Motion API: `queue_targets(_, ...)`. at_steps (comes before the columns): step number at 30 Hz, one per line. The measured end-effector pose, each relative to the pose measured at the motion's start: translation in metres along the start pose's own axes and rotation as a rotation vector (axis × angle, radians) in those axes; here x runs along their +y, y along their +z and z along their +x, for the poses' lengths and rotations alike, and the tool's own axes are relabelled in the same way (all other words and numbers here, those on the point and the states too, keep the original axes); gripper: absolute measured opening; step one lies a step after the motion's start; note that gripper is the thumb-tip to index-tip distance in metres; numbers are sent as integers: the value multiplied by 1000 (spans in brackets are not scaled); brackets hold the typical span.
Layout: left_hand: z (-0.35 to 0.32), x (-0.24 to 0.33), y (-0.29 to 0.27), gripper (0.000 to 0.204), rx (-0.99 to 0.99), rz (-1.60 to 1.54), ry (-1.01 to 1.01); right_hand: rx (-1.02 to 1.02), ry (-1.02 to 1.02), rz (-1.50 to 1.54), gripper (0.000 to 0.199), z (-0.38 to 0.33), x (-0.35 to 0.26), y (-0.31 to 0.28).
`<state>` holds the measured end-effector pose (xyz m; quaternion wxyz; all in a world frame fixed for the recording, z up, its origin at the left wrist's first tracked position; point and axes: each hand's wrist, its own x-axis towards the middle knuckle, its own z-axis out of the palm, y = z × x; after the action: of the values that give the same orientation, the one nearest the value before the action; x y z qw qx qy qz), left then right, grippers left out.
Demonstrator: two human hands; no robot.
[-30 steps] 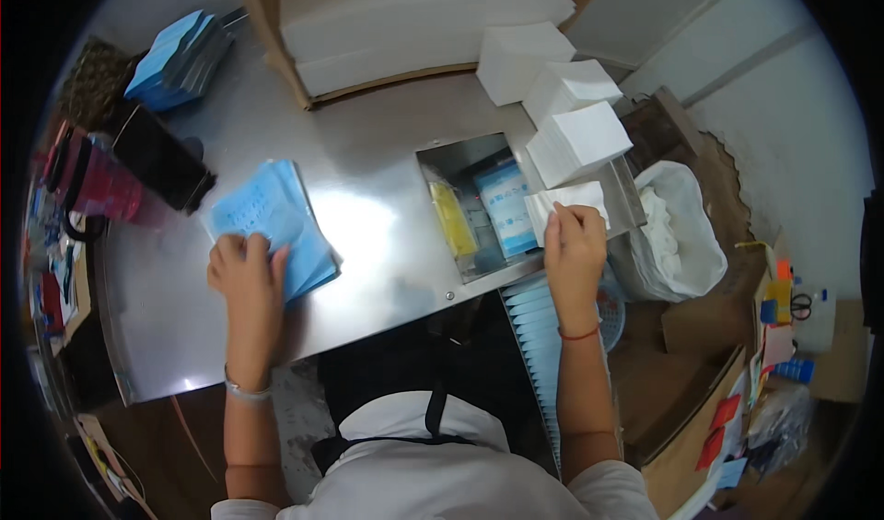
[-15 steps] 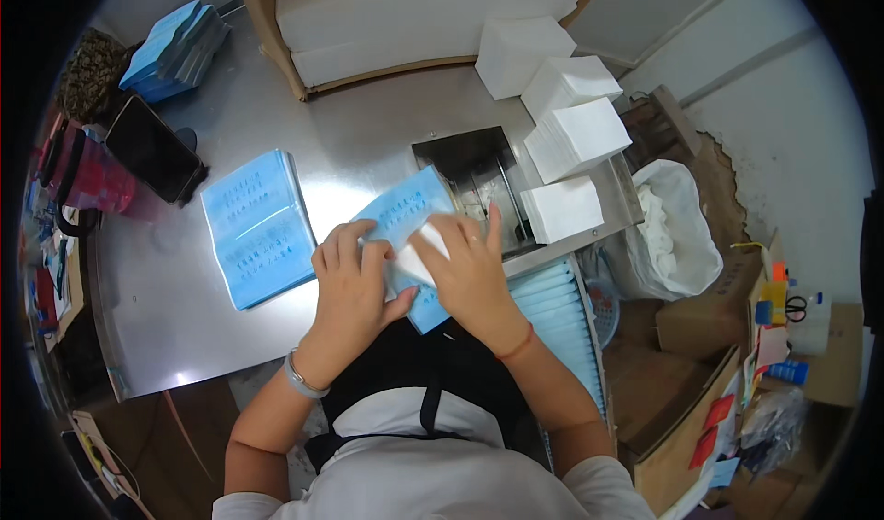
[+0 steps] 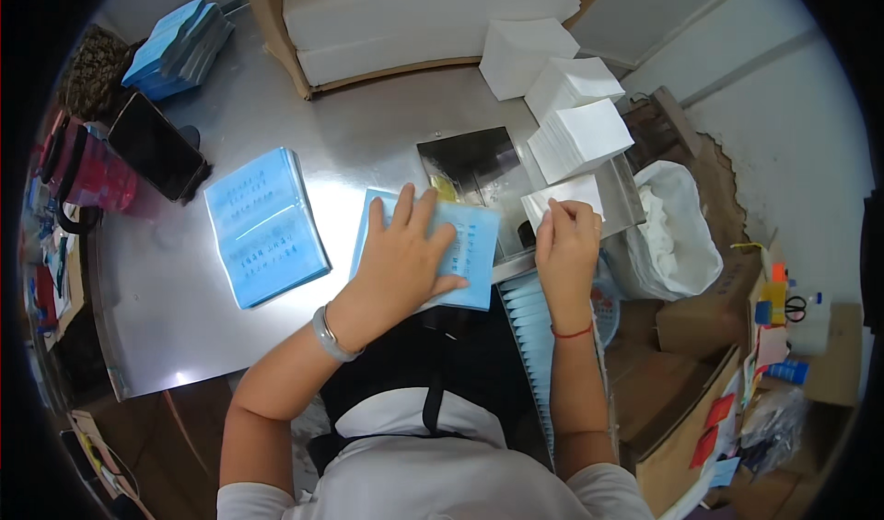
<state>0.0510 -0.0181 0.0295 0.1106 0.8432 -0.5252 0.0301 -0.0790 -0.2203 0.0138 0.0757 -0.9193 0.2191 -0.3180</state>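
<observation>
My left hand (image 3: 396,262) lies spread over a blue printed plastic packet (image 3: 474,253) at the table's front edge, its fingers pressing the packet flat. Off to the right, my right hand (image 3: 569,253) has its thumb and fingers pinched together at the nearest stack of white folded sheets (image 3: 582,190). Whatever is between those fingertips is hidden. A pile of like blue packets (image 3: 262,230) rests left of my left hand. Just beyond the packet under my hand, a dark rectangular recess (image 3: 474,165) shows in the steel tabletop, with something yellowish at its edge.
More white stacks (image 3: 580,140) stand in a row behind the nearest one. A large box of white material (image 3: 424,13) is at the back. On the left are a phone (image 3: 157,147), a pink jug (image 3: 97,175) and blue bundles (image 3: 175,46). A lined white bin (image 3: 681,244) is right.
My right hand has left the blue packet and moved right to the white stack. My left hand has shifted right and flattened onto the packet, which is turned; the white piece is out of sight.
</observation>
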Motion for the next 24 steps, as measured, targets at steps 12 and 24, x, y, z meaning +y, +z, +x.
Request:
queue_targets(12,-28,-18,-4,66,11,-475,-110,-182,-479,240,24,-39,-96,-8)
queue_targets(24,-75,-31,-17,60,189,112,-289,128,-129,143,14,3,-36,20)
